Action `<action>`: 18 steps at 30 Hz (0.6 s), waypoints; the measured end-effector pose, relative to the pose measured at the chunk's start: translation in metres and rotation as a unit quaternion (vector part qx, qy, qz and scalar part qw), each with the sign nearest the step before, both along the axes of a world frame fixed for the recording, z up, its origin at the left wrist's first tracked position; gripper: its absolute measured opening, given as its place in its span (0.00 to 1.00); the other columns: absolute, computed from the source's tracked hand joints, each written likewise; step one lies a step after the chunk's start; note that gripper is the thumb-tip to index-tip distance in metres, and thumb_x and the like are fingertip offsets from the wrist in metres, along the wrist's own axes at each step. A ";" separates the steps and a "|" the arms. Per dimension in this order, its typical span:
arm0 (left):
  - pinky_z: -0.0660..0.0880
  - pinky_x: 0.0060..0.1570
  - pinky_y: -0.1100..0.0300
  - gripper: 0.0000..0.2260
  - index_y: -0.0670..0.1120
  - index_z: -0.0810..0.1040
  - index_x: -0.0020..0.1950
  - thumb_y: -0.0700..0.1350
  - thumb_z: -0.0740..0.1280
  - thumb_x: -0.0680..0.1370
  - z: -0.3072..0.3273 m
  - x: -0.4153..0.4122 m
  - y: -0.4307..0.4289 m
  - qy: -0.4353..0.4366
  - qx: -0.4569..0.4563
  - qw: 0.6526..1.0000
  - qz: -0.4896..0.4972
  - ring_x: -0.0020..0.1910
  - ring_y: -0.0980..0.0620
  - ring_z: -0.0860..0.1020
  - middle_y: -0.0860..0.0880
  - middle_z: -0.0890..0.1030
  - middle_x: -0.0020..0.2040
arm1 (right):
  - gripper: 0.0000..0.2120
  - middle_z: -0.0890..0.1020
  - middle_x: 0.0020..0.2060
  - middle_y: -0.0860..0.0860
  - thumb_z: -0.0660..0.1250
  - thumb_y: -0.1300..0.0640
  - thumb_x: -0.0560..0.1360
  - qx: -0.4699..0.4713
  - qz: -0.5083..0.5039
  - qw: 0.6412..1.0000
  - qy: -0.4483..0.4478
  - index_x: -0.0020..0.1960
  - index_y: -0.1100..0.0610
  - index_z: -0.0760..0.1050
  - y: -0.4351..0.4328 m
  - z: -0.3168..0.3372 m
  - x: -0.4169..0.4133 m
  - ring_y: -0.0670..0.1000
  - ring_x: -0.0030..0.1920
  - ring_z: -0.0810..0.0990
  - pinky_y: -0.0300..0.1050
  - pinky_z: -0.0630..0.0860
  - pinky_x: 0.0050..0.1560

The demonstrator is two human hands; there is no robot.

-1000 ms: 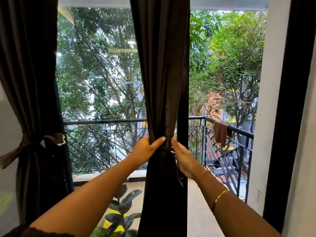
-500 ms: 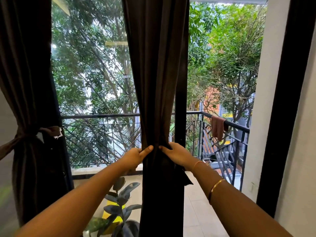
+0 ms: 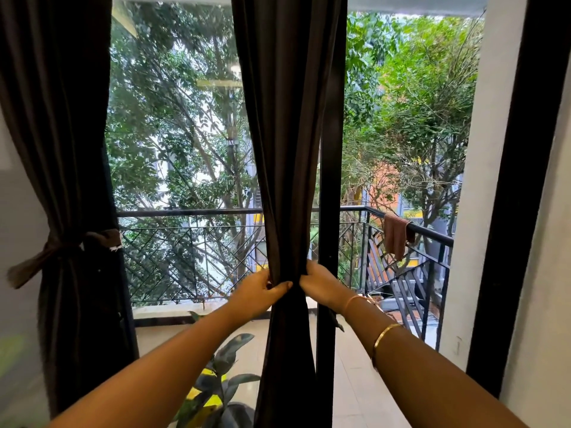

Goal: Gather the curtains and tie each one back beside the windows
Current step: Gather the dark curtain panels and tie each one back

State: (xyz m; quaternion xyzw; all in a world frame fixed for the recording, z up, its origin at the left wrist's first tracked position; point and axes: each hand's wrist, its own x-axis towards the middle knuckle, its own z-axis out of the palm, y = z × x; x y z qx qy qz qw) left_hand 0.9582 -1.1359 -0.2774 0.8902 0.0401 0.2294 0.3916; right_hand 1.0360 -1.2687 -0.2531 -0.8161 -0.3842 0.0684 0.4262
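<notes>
Fingers (image 3: 279, 286): mine, curled round the middle curtain (image 3: 287, 156), pinching its folds into a narrow waist.
Left hand (image 3: 258, 291), right hand (image 3: 319, 281): level on either side of the bundle, equally near, thumbs almost meeting in front.
Curtain: long axis vertical, straight ahead of me.
Forearms: both stretched forward.
Left curtain (image 3: 61, 149): already tied with its band (image 3: 58, 247).

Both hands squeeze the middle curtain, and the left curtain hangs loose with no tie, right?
No: the head view shows the left curtain tied with a brown band. The left hand and right hand do squeeze the middle curtain.
</notes>
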 end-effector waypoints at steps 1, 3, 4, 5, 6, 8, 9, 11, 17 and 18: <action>0.74 0.45 0.65 0.13 0.46 0.73 0.60 0.48 0.67 0.77 -0.001 0.000 0.001 -0.006 -0.047 0.999 -0.011 0.48 0.54 0.79 0.51 0.79 0.50 | 0.16 0.79 0.57 0.60 0.59 0.62 0.77 0.010 0.001 1.000 0.008 0.64 0.60 0.71 0.000 -0.001 -0.001 0.58 0.57 0.78 0.54 0.75 0.60; 0.75 0.42 0.70 0.18 0.51 0.66 0.60 0.54 0.67 0.75 0.001 0.000 0.000 -0.006 -0.125 0.992 -0.031 0.46 0.62 0.79 0.53 0.79 0.51 | 0.19 0.78 0.59 0.58 0.60 0.61 0.77 0.026 0.008 1.000 0.008 0.67 0.58 0.69 -0.001 -0.004 -0.005 0.56 0.57 0.78 0.50 0.75 0.60; 0.74 0.39 0.73 0.21 0.52 0.64 0.60 0.58 0.66 0.73 0.002 0.000 -0.001 -0.005 -0.141 0.989 -0.040 0.44 0.66 0.79 0.55 0.78 0.50 | 0.20 0.78 0.59 0.58 0.61 0.61 0.76 0.027 0.015 1.000 -0.004 0.68 0.57 0.67 -0.001 -0.007 -0.007 0.56 0.57 0.78 0.50 0.75 0.60; 0.73 0.38 0.75 0.25 0.53 0.61 0.61 0.61 0.66 0.70 0.003 0.000 -0.002 -0.006 -0.137 0.989 -0.047 0.44 0.69 0.77 0.58 0.77 0.51 | 0.22 0.78 0.59 0.58 0.62 0.62 0.75 0.020 0.024 0.999 -0.022 0.68 0.56 0.66 0.000 -0.008 -0.009 0.57 0.57 0.78 0.51 0.76 0.59; 0.72 0.39 0.77 0.28 0.53 0.60 0.63 0.62 0.66 0.69 0.004 0.002 -0.004 -0.011 -0.119 0.991 -0.052 0.46 0.69 0.76 0.60 0.75 0.51 | 0.24 0.78 0.58 0.58 0.62 0.63 0.74 0.013 0.035 0.999 -0.038 0.69 0.56 0.65 0.001 -0.008 -0.011 0.58 0.57 0.78 0.53 0.76 0.59; 0.72 0.41 0.78 0.27 0.52 0.60 0.66 0.57 0.66 0.73 0.004 0.007 -0.007 -0.020 -0.089 0.995 -0.050 0.51 0.62 0.75 0.59 0.73 0.53 | 0.25 0.78 0.57 0.59 0.62 0.65 0.74 0.006 0.054 0.998 -0.038 0.70 0.55 0.65 0.003 -0.008 -0.012 0.58 0.56 0.78 0.54 0.76 0.58; 0.71 0.41 0.78 0.23 0.51 0.62 0.67 0.54 0.65 0.76 0.004 0.010 -0.007 -0.025 -0.079 0.995 -0.048 0.52 0.59 0.74 0.57 0.72 0.54 | 0.24 0.79 0.55 0.58 0.61 0.66 0.74 0.004 0.055 0.998 -0.028 0.69 0.56 0.65 0.004 -0.008 -0.011 0.57 0.54 0.78 0.53 0.77 0.56; 0.71 0.42 0.76 0.14 0.50 0.66 0.65 0.47 0.61 0.80 0.003 0.011 -0.005 -0.027 -0.061 0.997 -0.044 0.54 0.54 0.73 0.53 0.74 0.54 | 0.22 0.80 0.46 0.55 0.59 0.67 0.75 0.011 0.046 0.999 0.009 0.68 0.58 0.67 0.002 -0.007 -0.007 0.51 0.44 0.79 0.42 0.78 0.45; 0.74 0.49 0.53 0.09 0.42 0.73 0.57 0.40 0.58 0.80 0.002 0.013 -0.004 -0.050 -0.043 0.998 -0.015 0.49 0.44 0.77 0.38 0.77 0.53 | 0.12 0.77 0.37 0.53 0.59 0.64 0.78 0.078 -0.015 0.996 0.046 0.59 0.66 0.74 -0.004 -0.012 0.005 0.46 0.34 0.74 0.34 0.71 0.32; 0.75 0.51 0.52 0.10 0.41 0.73 0.59 0.40 0.59 0.79 0.002 0.014 -0.006 -0.056 -0.037 0.998 -0.013 0.51 0.44 0.77 0.39 0.76 0.53 | 0.12 0.79 0.40 0.56 0.60 0.64 0.78 0.088 -0.027 0.995 0.035 0.59 0.66 0.74 -0.003 -0.013 0.006 0.48 0.36 0.75 0.38 0.73 0.37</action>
